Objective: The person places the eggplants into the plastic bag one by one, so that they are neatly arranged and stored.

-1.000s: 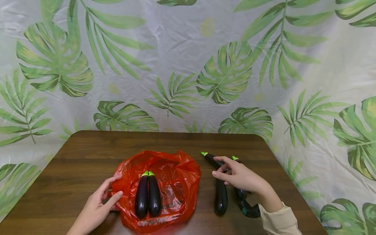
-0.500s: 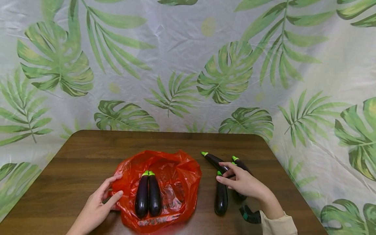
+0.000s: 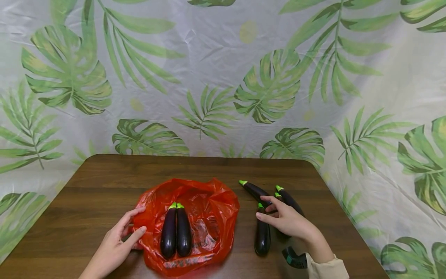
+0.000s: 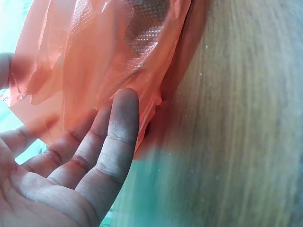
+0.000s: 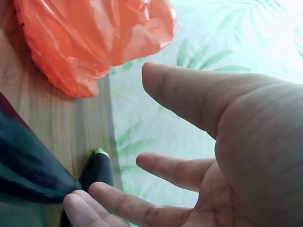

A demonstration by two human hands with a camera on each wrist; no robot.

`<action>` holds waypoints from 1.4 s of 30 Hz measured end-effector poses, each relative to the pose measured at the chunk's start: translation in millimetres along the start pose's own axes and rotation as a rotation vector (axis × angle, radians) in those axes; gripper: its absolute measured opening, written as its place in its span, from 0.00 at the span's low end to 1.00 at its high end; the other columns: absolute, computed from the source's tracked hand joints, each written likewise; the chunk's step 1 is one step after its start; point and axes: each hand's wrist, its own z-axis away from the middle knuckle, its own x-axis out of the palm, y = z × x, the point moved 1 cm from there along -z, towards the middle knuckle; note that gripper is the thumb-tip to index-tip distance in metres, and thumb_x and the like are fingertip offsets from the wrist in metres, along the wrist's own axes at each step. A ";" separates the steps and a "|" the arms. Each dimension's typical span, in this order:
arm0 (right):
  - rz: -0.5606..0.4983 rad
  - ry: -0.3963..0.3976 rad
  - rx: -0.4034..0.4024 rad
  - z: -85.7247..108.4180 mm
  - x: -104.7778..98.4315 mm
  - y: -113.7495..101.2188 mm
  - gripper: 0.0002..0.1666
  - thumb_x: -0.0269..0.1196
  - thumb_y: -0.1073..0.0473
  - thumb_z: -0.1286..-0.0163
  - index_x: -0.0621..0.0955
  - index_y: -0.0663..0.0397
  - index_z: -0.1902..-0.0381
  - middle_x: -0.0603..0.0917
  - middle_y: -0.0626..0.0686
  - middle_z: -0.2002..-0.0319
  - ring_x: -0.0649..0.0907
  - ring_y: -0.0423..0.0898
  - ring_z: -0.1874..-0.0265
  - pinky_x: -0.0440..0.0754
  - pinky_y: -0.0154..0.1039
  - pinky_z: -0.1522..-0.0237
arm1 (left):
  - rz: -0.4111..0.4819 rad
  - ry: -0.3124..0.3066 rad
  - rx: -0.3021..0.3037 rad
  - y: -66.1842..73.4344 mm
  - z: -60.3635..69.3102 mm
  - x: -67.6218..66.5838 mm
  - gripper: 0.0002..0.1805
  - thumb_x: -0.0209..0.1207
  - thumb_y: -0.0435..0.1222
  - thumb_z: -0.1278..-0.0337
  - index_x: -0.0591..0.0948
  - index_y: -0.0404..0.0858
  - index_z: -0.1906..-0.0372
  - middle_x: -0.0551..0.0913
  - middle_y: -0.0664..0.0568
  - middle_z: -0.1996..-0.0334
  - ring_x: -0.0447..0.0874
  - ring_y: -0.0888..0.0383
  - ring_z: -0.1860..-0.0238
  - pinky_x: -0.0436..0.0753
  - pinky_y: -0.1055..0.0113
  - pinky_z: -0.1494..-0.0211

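In the head view, a red plastic bag (image 3: 223, 217) lies spread open on the table, with two dark purple eggplants (image 3: 168, 236) side by side in it. My left hand (image 3: 116, 238) is at the bag's left rim, thumb and fingers apart; in the left wrist view the extended fingers (image 4: 124, 123) touch its thin film. Over the eggplants on the right, my right hand (image 3: 287, 219) hovers with fingers spread loosely, holding nothing. One eggplant (image 3: 262, 238) points toward me; another (image 3: 253, 189) lies behind it, and more are partly hidden under the hand.
The wooden table (image 3: 139, 170) has rounded far corners. A leaf-patterned cloth (image 3: 209, 77) hangs behind it and down the right side. A black device (image 3: 294, 258) shows below my right wrist, by the beige sleeve (image 3: 329, 267).
My right hand has moved right and a little toward me, uncovering the green stem ends of the eggplants beneath it. The left hand and the bag stay where they were.
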 end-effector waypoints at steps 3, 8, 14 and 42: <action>0.000 -0.008 -0.002 -1.5 2.0 1.0 0.44 0.68 0.41 0.23 0.68 0.57 0.20 0.82 0.65 0.38 0.87 0.58 0.42 0.85 0.60 0.38 | 0.005 -0.002 -0.002 -0.2 -0.1 -0.1 0.28 0.61 0.35 0.21 0.69 0.40 0.23 0.82 0.34 0.45 0.90 0.63 0.61 0.93 0.62 0.64; -0.018 -0.022 -0.022 -3.8 4.7 2.7 0.44 0.68 0.44 0.23 0.67 0.60 0.20 0.83 0.65 0.39 0.87 0.57 0.43 0.86 0.58 0.40 | 0.004 -0.003 0.005 -0.1 0.1 -0.5 0.28 0.61 0.35 0.21 0.69 0.40 0.23 0.82 0.34 0.46 0.89 0.63 0.63 0.93 0.61 0.65; -0.026 -0.021 -0.032 -6.3 6.9 3.9 0.44 0.68 0.44 0.23 0.68 0.62 0.21 0.83 0.64 0.41 0.86 0.54 0.44 0.86 0.55 0.41 | -0.005 -0.003 0.014 0.4 0.9 -0.9 0.28 0.61 0.34 0.21 0.70 0.40 0.23 0.83 0.34 0.48 0.89 0.63 0.63 0.93 0.61 0.65; 0.090 -0.007 -0.053 -20.6 18.8 25.2 0.47 0.76 0.46 0.30 0.70 0.61 0.23 0.84 0.62 0.42 0.87 0.55 0.46 0.88 0.55 0.45 | -0.002 0.005 0.002 1.2 0.4 -0.7 0.28 0.61 0.36 0.21 0.70 0.41 0.23 0.81 0.34 0.40 0.89 0.65 0.59 0.93 0.62 0.64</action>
